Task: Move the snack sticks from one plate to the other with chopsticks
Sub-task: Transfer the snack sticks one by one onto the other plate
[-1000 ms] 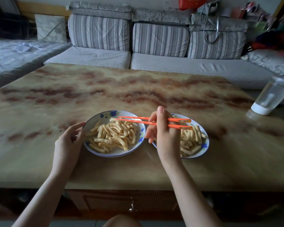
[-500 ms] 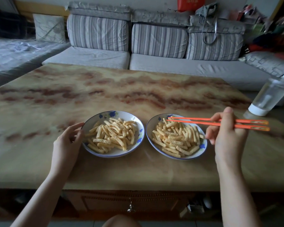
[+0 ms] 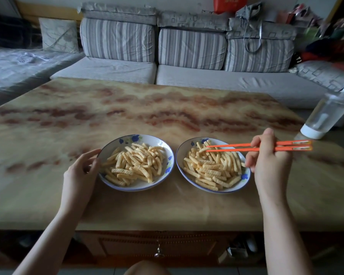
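Gripping orange chopsticks (image 3: 246, 147), the right hand (image 3: 270, 161) hangs over the right rim of the right plate (image 3: 213, 190), its fingers curled round the shafts. The chopsticks run level to the left across that plate, and their tips close on one stick (image 3: 203, 149) at the far side of the pile; whether it is lifted clear I cannot tell. The left hand (image 3: 81, 171) is loose and grasps nothing, its curved fingertips touching the left rim of the left plate (image 3: 139, 188).

Both plates hold heaps of sticks (image 3: 135, 163) and stand side by side, just apart, at the middle of the table (image 3: 167, 108) near its near edge. Between them nothing stands in the way.

A clear bottle (image 3: 324, 118) with a white base stands at the right edge, well apart from the plates and beyond the chopsticks' butt ends. A striped grey sofa (image 3: 187, 76) lies along the far edge.
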A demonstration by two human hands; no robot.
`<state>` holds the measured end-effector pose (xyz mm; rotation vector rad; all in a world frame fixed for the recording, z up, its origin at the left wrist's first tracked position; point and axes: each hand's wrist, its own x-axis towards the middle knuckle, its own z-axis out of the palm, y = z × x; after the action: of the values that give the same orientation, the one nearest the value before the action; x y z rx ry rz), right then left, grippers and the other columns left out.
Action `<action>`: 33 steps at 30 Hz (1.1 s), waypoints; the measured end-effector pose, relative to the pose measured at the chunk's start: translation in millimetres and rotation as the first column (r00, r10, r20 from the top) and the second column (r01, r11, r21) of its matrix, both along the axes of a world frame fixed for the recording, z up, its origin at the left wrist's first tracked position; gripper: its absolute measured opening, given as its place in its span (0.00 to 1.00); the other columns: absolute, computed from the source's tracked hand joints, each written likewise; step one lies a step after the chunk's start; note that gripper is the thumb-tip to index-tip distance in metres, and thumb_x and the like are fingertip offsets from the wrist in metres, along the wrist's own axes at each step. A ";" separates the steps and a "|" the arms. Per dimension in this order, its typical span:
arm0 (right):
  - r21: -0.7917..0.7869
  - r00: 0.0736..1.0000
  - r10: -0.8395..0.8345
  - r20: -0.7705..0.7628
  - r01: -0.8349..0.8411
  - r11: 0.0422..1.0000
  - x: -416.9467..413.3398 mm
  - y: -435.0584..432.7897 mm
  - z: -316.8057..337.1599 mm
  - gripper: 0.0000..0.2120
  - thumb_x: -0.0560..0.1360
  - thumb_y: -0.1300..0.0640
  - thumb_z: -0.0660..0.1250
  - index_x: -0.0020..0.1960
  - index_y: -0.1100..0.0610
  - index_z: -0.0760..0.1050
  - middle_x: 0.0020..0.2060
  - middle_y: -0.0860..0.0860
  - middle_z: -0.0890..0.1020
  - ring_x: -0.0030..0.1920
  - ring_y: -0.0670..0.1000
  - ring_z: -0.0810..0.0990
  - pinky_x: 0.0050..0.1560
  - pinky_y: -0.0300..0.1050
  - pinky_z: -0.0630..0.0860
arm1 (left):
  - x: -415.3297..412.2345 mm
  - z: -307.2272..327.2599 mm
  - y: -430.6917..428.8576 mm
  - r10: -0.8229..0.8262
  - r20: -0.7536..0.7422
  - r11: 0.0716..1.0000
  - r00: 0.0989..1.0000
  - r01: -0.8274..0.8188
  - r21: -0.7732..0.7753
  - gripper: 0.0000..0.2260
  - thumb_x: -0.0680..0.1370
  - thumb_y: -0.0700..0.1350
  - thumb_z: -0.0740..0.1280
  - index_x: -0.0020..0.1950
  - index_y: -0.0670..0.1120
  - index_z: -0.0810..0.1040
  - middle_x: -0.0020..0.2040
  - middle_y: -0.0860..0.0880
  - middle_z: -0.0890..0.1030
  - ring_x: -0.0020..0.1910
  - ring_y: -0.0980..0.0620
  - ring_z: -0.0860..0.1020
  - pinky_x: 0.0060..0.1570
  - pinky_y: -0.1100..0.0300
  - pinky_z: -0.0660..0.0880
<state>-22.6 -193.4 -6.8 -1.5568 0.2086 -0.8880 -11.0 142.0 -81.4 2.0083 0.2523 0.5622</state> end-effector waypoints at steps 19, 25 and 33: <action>0.142 0.931 0.353 0.092 -0.364 0.921 -4.2 96.5 -7.8 0.19 0.83 0.53 0.54 0.36 0.58 0.70 0.19 0.55 0.71 0.19 0.50 0.67 0.20 0.37 0.61 | 3.3 -5.0 2.6 0.000 0.011 1.000 1.000 0.000 0.003 0.13 0.78 0.42 0.64 0.62 0.50 0.79 0.47 0.50 0.82 0.43 0.57 0.78 0.40 0.72 0.70; 0.031 0.894 0.443 0.069 -0.446 0.895 -1.4 105.4 -16.4 0.18 0.82 0.54 0.54 0.37 0.59 0.71 0.21 0.61 0.72 0.19 0.53 0.69 0.20 0.40 0.64 | 2.3 -2.8 1.3 0.001 0.013 1.000 1.000 -0.001 -0.002 0.13 0.78 0.43 0.64 0.62 0.50 0.79 0.47 0.51 0.81 0.45 0.54 0.78 0.39 0.68 0.70; 0.094 0.981 0.185 0.052 -0.190 0.977 -9.7 36.1 5.1 0.20 0.83 0.55 0.53 0.34 0.58 0.69 0.16 0.50 0.69 0.16 0.45 0.66 0.18 0.33 0.57 | 2.2 -2.6 0.9 0.014 0.015 1.000 1.000 -0.014 0.005 0.13 0.79 0.42 0.64 0.62 0.50 0.79 0.45 0.51 0.80 0.42 0.66 0.75 0.36 0.80 0.67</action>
<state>-32.3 -157.4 -1.7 -1.4385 0.0715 -0.7511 -8.8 143.0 -84.0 2.0080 0.2562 0.5877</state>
